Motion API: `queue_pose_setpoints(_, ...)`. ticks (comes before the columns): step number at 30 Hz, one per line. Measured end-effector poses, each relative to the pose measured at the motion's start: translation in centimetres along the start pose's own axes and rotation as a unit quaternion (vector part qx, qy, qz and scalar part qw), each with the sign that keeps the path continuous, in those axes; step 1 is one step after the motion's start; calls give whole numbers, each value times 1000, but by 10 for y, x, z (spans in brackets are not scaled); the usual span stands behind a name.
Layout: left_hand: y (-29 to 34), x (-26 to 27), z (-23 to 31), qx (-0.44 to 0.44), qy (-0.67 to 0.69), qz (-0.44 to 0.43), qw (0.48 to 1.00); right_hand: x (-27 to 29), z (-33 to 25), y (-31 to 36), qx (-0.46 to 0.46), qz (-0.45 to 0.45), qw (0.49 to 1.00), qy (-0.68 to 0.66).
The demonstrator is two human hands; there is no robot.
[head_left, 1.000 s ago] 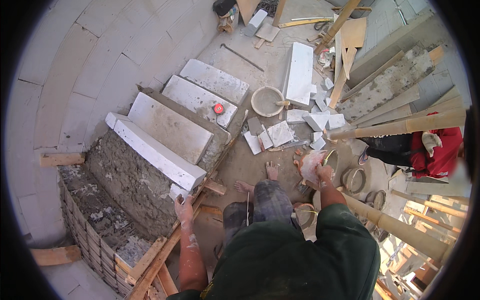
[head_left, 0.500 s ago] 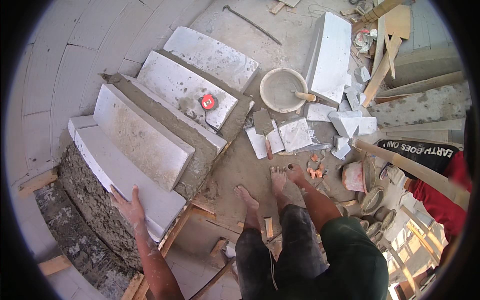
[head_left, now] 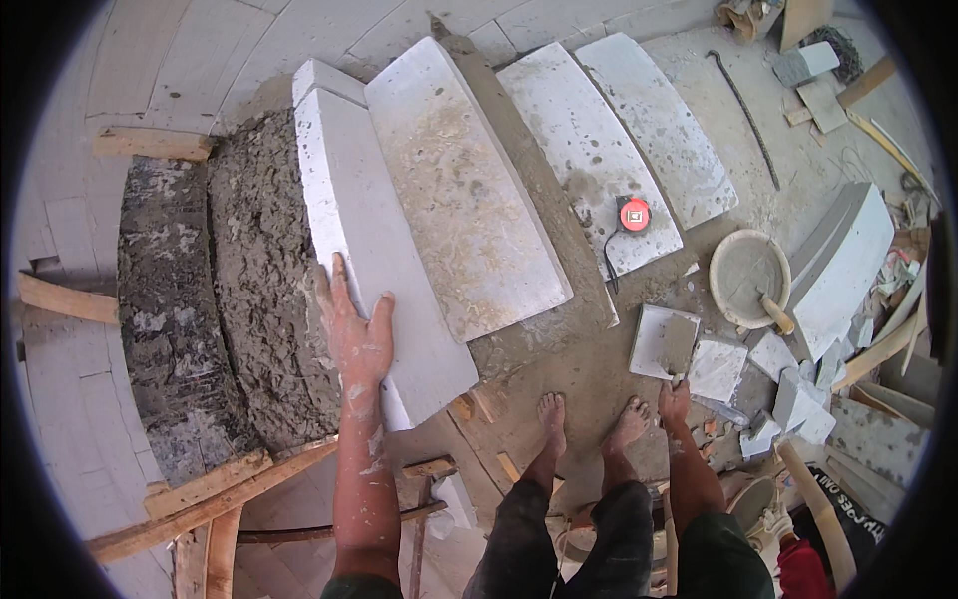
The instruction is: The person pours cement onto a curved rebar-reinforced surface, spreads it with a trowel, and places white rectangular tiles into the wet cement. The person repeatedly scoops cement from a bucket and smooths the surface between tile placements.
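The long white block (head_left: 394, 255) lies slantwise left of centre, between the rough grey mortar bed (head_left: 261, 280) on its left and a stained slab (head_left: 469, 190) on its right; 1 short white piece (head_left: 327, 82) sits at its far end; the left hand (head_left: 357, 339) rests on the block's left edge near its lower half, the forearm reaching nearly straight up from the lower edge of view, with the thumb splayed wide over the top face and the fingers pointing forward along the edge; the right hand (head_left: 675, 401) is low beside the right foot, its fingers closed around the handle of 1 trowel (head_left: 681, 344), whose blade lies over a small pale block (head_left: 650, 334); beyond the stained slab are 2 more pale slabs, 1 nearer (head_left: 589, 150) and 1 farther (head_left: 659, 130); 1 red-and-black tape measure (head_left: 633, 214) sits on the nearer one; to the right stand 1 round basin (head_left: 716, 280) and a jumble of broken blocks (head_left: 795, 404); 1 bent metal rod (head_left: 743, 120) lies on the floor; 2 bare feet stand between the hands; 1 pole (head_left: 818, 509) partly blocks a co-worker, whose gloved hand (head_left: 775, 523) shows at lower right.
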State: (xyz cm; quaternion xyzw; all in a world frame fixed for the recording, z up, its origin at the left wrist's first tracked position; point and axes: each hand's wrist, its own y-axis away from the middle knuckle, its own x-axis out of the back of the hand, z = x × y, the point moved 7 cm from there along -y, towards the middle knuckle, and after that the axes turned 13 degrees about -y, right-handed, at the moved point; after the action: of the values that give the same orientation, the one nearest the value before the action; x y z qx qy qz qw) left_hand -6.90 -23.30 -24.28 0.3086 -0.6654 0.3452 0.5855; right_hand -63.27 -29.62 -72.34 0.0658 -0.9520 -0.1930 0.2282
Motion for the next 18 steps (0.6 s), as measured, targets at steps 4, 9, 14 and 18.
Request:
queue_pose_setpoints(4,4,18,-9,55,67,-24,996,36,-89,90,-241,-92,958,-129)
queue_pose_setpoints(9,9,1,-66,136,390,1,911,18,-385,180,-142,-201,959,-140)
queue_pose_setpoints(14,40,-6,-111,273,646,-42,711,-114,-595,239,154,-299,937,-90)
queue_pose_setpoints(18,86,-32,-167,334,660,-40,672,-311,-657,273,89,-401,901,-140)
